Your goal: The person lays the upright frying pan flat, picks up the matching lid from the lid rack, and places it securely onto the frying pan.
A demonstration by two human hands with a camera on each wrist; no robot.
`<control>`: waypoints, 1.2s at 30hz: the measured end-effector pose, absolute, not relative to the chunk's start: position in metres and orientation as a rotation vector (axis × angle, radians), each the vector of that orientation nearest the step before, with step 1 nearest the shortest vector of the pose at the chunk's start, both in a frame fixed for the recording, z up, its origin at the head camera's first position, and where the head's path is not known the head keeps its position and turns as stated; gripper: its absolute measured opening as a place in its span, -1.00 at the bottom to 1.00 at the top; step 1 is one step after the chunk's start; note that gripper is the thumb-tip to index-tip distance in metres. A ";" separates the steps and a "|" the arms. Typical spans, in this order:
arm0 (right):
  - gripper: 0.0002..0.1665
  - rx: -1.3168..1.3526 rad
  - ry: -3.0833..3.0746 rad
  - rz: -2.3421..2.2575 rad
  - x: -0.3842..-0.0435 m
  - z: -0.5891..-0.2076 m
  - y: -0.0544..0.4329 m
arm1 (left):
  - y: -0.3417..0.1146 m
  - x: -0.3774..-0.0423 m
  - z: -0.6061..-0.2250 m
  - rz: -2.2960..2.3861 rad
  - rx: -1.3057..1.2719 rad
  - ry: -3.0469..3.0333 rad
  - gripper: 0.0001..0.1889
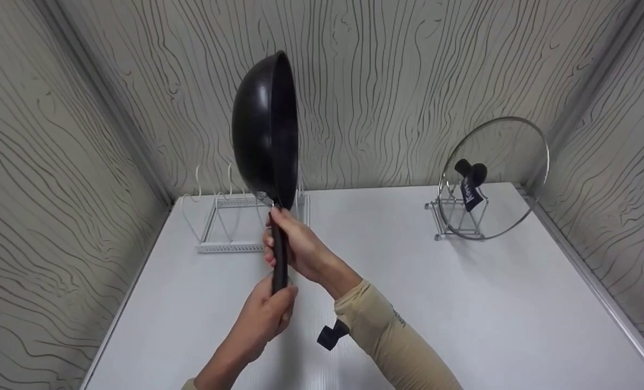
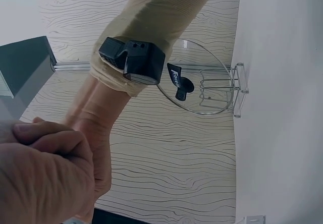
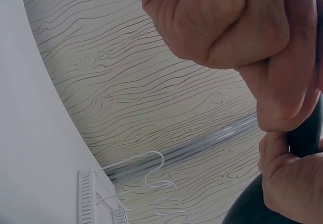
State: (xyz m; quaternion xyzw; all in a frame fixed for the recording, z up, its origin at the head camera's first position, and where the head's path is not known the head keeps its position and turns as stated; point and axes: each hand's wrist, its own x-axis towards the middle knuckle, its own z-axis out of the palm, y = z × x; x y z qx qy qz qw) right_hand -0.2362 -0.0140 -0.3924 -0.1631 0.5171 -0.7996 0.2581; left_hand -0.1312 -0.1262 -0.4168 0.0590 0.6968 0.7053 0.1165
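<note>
A deep black wok is held up in the head view, its bowl turned on edge and the opening facing right. My right hand grips its dark handle close below the bowl, thumb laid along the top. Lower down, my left hand holds the end of that handle. The bowl overlaps a white wire rack behind it and hides part of that rack. In the right wrist view, both hands crowd round the handle, and a dark piece of the wok shows below.
A glass lid with a black knob and a dark label stands upright in a small metal rack at the back right. The white table is bounded by wood-patterned walls. A black wrist camera hangs under the right sleeve.
</note>
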 end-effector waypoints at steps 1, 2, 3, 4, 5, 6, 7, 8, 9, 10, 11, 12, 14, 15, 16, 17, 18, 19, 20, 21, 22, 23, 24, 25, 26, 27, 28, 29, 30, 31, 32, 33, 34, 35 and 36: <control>-0.68 -0.445 1.401 -2.168 -0.236 -0.393 -0.014 | -0.126 -0.131 -0.417 2.063 0.179 2.041 -0.85; -0.68 -0.448 1.401 -2.170 -0.236 -0.393 -0.013 | -0.126 -0.131 -0.417 2.061 0.185 2.039 -0.85; -0.68 -0.451 1.399 -2.171 -0.236 -0.393 -0.013 | -0.126 -0.131 -0.416 2.061 0.191 2.035 -0.85; -0.68 -0.454 1.400 -2.173 -0.236 -0.393 -0.013 | -0.126 -0.131 -0.416 2.059 0.196 2.033 -0.86; -0.68 -0.456 1.401 -2.176 -0.236 -0.393 -0.012 | -0.126 -0.131 -0.416 2.058 0.201 2.030 -0.86; -0.68 -0.458 1.401 -2.179 -0.236 -0.393 -0.012 | -0.126 -0.132 -0.416 2.058 0.205 2.028 -0.86; -0.68 -0.456 1.399 -2.182 -0.236 -0.392 -0.012 | -0.126 -0.132 -0.416 2.060 0.205 2.023 -0.86; -0.67 -0.456 1.399 -2.185 -0.236 -0.392 -0.012 | -0.126 -0.132 -0.416 2.064 0.204 2.017 -0.86; -0.67 -0.455 1.398 -2.187 -0.236 -0.392 -0.011 | -0.125 -0.132 -0.415 2.066 0.205 2.013 -0.86; -0.67 -0.452 1.400 -2.188 -0.236 -0.392 -0.011 | -0.125 -0.132 -0.415 2.068 0.206 2.009 -0.85; -0.67 -0.450 1.399 -2.189 -0.236 -0.392 -0.011 | -0.125 -0.132 -0.415 2.071 0.207 2.005 -0.85; -0.68 -0.446 1.398 -2.190 -0.236 -0.392 -0.011 | -0.125 -0.132 -0.415 2.072 0.207 2.001 -0.85; -0.69 -0.438 1.399 -2.189 -0.236 -0.392 -0.011 | -0.125 -0.132 -0.415 2.072 0.209 1.994 -0.85; -0.69 -0.435 1.398 -2.189 -0.236 -0.393 -0.010 | -0.125 -0.132 -0.416 2.071 0.211 1.991 -0.85; -0.69 -0.433 1.396 -2.191 -0.236 -0.393 -0.010 | -0.125 -0.132 -0.416 2.070 0.214 1.988 -0.86; -0.69 -0.433 1.392 -2.192 -0.236 -0.393 -0.010 | -0.125 -0.132 -0.416 2.068 0.216 1.987 -0.86; -0.69 -0.432 1.390 -2.194 -0.236 -0.393 -0.010 | -0.125 -0.132 -0.416 2.067 0.217 1.985 -0.86; -0.68 -0.432 1.385 -2.196 -0.236 -0.394 -0.009 | -0.125 -0.132 -0.416 2.067 0.218 1.981 -0.86; -0.68 -0.429 1.378 -2.198 -0.236 -0.395 -0.009 | -0.125 -0.132 -0.416 2.065 0.219 1.980 -0.86; -0.69 -0.426 1.372 -2.202 -0.236 -0.395 -0.009 | -0.125 -0.132 -0.417 2.066 0.220 1.976 -0.87; -0.69 -0.420 1.367 -2.206 -0.236 -0.395 -0.008 | -0.125 -0.132 -0.417 2.069 0.219 1.971 -0.86; -0.70 -0.414 1.360 -2.209 -0.236 -0.396 -0.008 | -0.125 -0.132 -0.417 2.072 0.218 1.966 -0.86; -0.70 -0.407 1.354 -2.213 -0.236 -0.397 -0.008 | -0.125 -0.132 -0.417 2.075 0.218 1.959 -0.86; -0.70 -0.400 1.347 -2.218 -0.236 -0.397 -0.007 | -0.125 -0.132 -0.417 2.076 0.218 1.954 -0.86; -0.71 -0.392 1.340 -2.224 -0.236 -0.397 -0.007 | -0.125 -0.132 -0.417 2.078 0.219 1.949 -0.86; -0.72 -0.386 1.332 -2.230 -0.236 -0.398 -0.007 | -0.125 -0.132 -0.417 2.081 0.220 1.942 -0.86; -0.72 -0.381 1.326 -2.235 -0.236 -0.399 -0.007 | -0.124 -0.132 -0.417 2.083 0.221 1.939 -0.86; -0.72 -0.378 1.319 -2.241 -0.236 -0.399 -0.006 | -0.124 -0.132 -0.417 2.083 0.223 1.936 -0.86; -0.72 -0.374 1.314 -2.246 -0.236 -0.399 -0.006 | -0.124 -0.132 -0.417 2.082 0.226 1.939 -0.86; -0.73 -0.371 1.308 -2.251 -0.236 -0.400 -0.006 | -0.124 -0.133 -0.417 2.079 0.229 1.942 -0.86; -0.72 -0.370 1.302 -2.256 -0.237 -0.400 -0.006 | -0.124 -0.133 -0.417 2.076 0.231 1.946 -0.86; -0.72 -0.370 1.297 -2.260 -0.237 -0.401 -0.005 | -0.124 -0.133 -0.418 2.074 0.232 1.948 -0.87; -0.72 -0.370 1.292 -2.264 -0.237 -0.402 -0.005 | -0.124 -0.133 -0.418 2.070 0.232 1.951 -0.87; -0.72 -0.369 1.283 -2.269 -0.237 -0.402 -0.005 | -0.123 -0.133 -0.418 2.067 0.232 1.952 -0.88; -0.72 -0.370 1.276 -2.273 -0.237 -0.403 -0.005 | -0.123 -0.133 -0.418 2.065 0.233 1.953 -0.89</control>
